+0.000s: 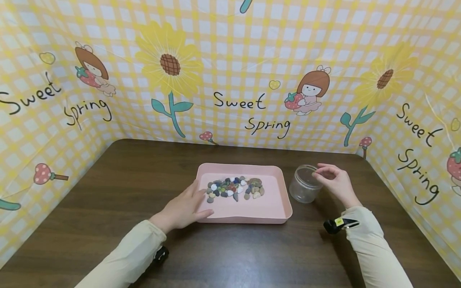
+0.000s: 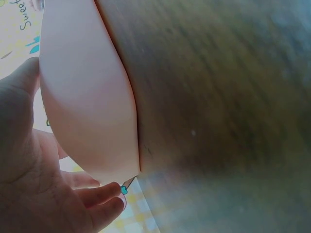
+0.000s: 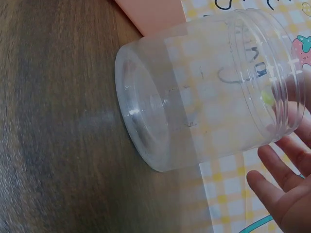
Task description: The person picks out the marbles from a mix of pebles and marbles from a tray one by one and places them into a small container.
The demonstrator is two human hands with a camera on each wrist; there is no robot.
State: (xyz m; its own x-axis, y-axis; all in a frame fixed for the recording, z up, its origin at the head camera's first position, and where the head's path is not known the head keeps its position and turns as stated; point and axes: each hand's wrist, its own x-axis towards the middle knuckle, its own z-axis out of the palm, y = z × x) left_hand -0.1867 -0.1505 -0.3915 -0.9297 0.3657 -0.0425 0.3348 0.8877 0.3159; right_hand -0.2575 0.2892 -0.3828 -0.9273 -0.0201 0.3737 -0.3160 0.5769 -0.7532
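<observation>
A pink tray (image 1: 230, 211) holds a spread of small mixed pebbles (image 1: 230, 193), dark, white, green and tan. My left hand (image 1: 181, 208) rests at the tray's left end, thumb over the near rim; its fingers lie loosely along the outer wall in the left wrist view. To the right of the tray stands a clear lidless jar (image 1: 303, 193), upright. My right hand (image 1: 335, 182) is at the jar's mouth, thumb and forefinger together at the rim. Seen through the jar wall in the right wrist view, a small yellow-green pebble (image 3: 267, 97) sits at those fingertips.
Everything stands on a dark brown wooden table (image 1: 144, 176). A yellow checked cloth (image 1: 230, 52) with sunflowers and lettering rises behind the table and along both sides. Black straps with small devices (image 1: 336, 226) are on both wrists.
</observation>
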